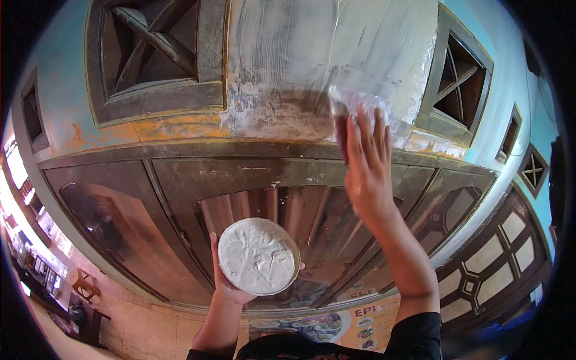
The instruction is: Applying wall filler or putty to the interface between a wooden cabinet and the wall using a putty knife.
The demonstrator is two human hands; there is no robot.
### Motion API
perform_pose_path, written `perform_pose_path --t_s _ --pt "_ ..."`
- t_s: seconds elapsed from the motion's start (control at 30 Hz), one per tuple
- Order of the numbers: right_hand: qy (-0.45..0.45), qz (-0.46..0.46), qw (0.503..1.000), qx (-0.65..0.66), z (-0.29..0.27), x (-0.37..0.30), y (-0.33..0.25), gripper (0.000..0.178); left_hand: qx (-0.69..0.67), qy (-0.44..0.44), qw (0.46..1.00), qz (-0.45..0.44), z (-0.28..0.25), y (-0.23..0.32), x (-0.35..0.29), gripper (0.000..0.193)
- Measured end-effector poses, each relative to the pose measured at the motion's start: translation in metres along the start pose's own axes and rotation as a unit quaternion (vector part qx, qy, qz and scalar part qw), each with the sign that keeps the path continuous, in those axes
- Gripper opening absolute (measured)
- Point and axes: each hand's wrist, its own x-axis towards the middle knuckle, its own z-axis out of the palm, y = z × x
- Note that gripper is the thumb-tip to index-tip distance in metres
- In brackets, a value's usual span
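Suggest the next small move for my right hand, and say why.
I'd probably draw the flat spreader left over the brownish patch: it looks thinly, unevenly coated, while the wall above is whiter. The spreader, under your right hand, appears to be against the wall just right of that patch.

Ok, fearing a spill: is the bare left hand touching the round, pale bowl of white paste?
Touching. The head view shows the left hand cupping the bowl from below, thumb beside it.

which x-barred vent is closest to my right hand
The vent just right of the smeared wall patch: it sits closest to the right hand, while the larger vent left of the patch and the others are farther.
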Motion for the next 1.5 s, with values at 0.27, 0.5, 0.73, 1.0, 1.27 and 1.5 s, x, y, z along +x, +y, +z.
perform_pose_path --t_s 0.27,0.5,0.73,1.0,1.27,1.5 --pt "-0.093 -0.007 0.996 -0.012 0.029 -0.017 -0.008 0.074 -0.03 0.028 0.999 0.003 0.01 -0.002 -0.001 0.086" --pt "-0.027 -0.003 1.0 -0.013 -0.008 -0.011 -0.004 0.073 0.014 -0.001 1.0 0.001 0.002 -0.003 0.004 0.084" --pt "-0.057 -0.005 0.997 -0.059 0.015 0.012 0.013 0.07 0.011 -0.018 1.0 -0.008 0.008 -0.011 0.007 0.081" --pt "-0.088 -0.057 0.994 -0.026 -0.004 -0.024 -0.005 0.069 0.025 0.006 1.0 0.013 0.004 -0.001 -0.001 0.084" --pt "-0.074 0.064 0.993 -0.065 0.01 -0.023 0.039 0.076 -0.013 0.037 0.999 -0.018 0.006 -0.008 -0.003 0.094" --pt "-0.02 0.028 0.999 -0.006 0.004 -0.062 0.02 0.075 0.012 -0.004 1.0 -0.019 0.006 -0.003 -0.001 0.088"
